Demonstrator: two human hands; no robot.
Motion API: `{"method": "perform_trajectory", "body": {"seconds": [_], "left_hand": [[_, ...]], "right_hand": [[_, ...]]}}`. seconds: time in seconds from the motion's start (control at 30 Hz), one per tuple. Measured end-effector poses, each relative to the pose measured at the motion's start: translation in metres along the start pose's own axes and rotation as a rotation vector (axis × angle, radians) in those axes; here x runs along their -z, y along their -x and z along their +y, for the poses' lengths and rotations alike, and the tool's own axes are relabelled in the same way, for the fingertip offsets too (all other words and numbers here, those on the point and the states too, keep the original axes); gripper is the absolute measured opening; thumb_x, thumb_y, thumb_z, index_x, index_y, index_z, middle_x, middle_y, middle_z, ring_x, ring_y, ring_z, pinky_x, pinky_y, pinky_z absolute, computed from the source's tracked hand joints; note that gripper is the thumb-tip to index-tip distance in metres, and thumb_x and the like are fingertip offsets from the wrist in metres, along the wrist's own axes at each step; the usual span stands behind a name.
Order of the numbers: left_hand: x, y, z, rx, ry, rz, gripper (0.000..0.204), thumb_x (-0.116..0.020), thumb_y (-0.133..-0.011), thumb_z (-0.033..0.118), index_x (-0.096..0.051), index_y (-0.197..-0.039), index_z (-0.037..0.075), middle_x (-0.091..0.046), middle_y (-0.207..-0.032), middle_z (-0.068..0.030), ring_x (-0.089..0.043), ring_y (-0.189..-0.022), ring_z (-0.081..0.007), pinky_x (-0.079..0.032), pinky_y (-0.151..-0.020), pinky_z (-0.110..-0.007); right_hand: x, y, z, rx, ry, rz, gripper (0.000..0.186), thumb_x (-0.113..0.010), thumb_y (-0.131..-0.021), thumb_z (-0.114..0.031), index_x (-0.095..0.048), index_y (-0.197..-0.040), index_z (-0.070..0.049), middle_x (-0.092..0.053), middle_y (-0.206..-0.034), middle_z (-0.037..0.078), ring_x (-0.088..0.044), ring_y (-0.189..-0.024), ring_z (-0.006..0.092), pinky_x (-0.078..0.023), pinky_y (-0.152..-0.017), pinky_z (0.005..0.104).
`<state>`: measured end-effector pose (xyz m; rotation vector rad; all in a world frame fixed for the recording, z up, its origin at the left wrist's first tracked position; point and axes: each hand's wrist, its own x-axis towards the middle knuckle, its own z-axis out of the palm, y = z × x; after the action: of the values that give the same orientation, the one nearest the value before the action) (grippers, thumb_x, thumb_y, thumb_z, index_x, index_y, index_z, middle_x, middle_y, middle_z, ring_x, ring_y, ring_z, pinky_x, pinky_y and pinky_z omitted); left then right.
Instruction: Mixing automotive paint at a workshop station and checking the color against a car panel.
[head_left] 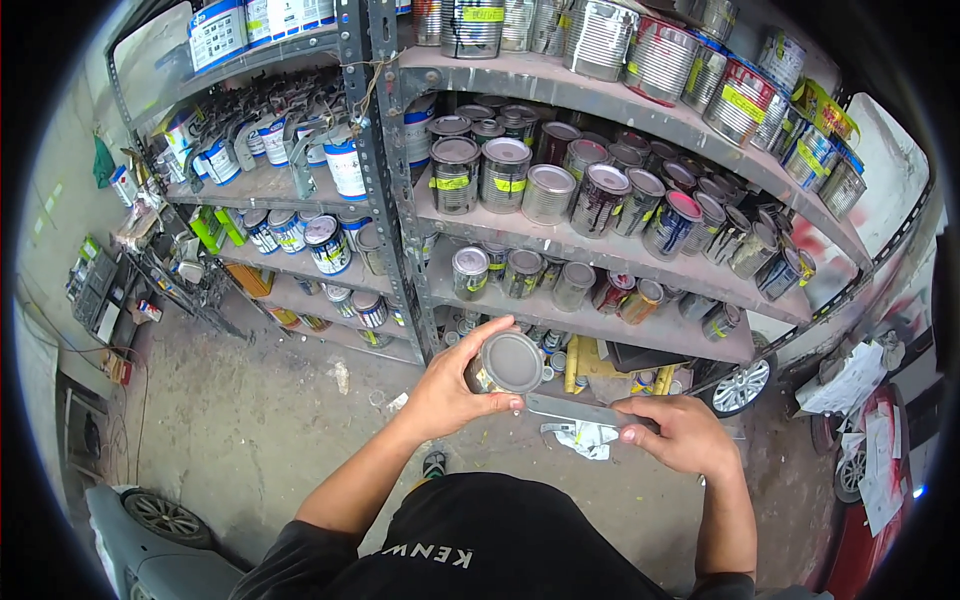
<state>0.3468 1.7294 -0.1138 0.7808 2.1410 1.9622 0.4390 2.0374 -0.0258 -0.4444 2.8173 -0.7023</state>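
Grimy floor (240,420), full shelves (550,240), left grip (445,395) around a can (513,362), right grip (688,432) around a likely scraper (575,410)

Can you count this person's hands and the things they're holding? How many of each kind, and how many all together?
Hands: 2, the left hand and the right hand
Grey-topped can, in the left hand: 1
Flat metal tool, in the right hand: 1
Total: 4
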Motion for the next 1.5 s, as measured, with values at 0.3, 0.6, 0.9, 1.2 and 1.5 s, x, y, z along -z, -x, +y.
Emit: {"method": "perform_trajectory", "body": {"seconds": [0.3,0.6,0.9,1.2,1.5], "left_hand": [[-0.001,0.001,0.009,-0.078,-0.242,-0.04,0.102,-0.092,-0.069,0.023,-0.038,-0.155,0.014,-0.056,-0.145,-0.0125,-0.054,-0.133,-0.0296,-0.045,-0.108,-0.041],[-0.009,-0.01,0.006,-0.045,-0.147,0.016,0.103,-0.088,-0.07,0.015,-0.034,-0.158,0.015,-0.055,-0.145,-0.0129,-0.056,-0.13,-0.0296,-0.046,-0.105,-0.041],[-0.014,-0.015,-0.005,-0.024,-0.176,0.119,0.104,-0.089,-0.07,0.016,-0.032,-0.158,0.01,-0.055,-0.144,-0.0149,-0.057,-0.128,-0.0288,-0.045,-0.106,-0.039],[-0.031,-0.02,-0.009,-0.131,-0.225,0.236,0.108,-0.093,-0.07,0.022,-0.03,-0.157,0.004,-0.054,-0.144,-0.0192,-0.057,-0.129,-0.0312,-0.045,-0.107,-0.041],[-0.042,-0.014,-0.016,-0.1,-0.084,-0.072,0.113,-0.093,-0.07,0.026,-0.027,-0.158,0.004,-0.051,-0.148,-0.0177,-0.053,-0.132,-0.0311,-0.042,-0.11,-0.043]], "right_hand": [[0.0,-0.011,-0.004,-0.033,0.099,-0.019,0.042,-0.063,-0.096,-0.048,-0.069,-0.12,-0.015,-0.073,-0.097,0.016,-0.069,-0.088,0.0378,-0.053,-0.076,0.0453],[-0.002,-0.002,0.001,0.016,-0.012,0.057,0.041,-0.065,-0.095,-0.046,-0.069,-0.121,-0.014,-0.074,-0.098,0.013,-0.069,-0.088,0.0361,-0.053,-0.076,0.0442],[-0.022,-0.011,-0.009,-0.091,-0.13,0.078,0.038,-0.061,-0.098,-0.045,-0.067,-0.118,-0.012,-0.07,-0.087,0.016,-0.068,-0.08,0.0377,-0.052,-0.07,0.0445],[-0.045,-0.014,-0.021,-0.147,-0.269,0.231,0.039,-0.072,-0.092,-0.038,-0.063,-0.117,-0.009,-0.067,-0.082,0.015,-0.066,-0.07,0.0335,-0.05,-0.062,0.0408],[-0.053,-0.061,-0.011,0.23,-0.118,0.364,0.028,-0.078,-0.081,-0.018,-0.065,-0.103,-0.005,-0.061,-0.084,0.01,-0.062,-0.072,0.0313,-0.049,-0.063,0.0423]]}}
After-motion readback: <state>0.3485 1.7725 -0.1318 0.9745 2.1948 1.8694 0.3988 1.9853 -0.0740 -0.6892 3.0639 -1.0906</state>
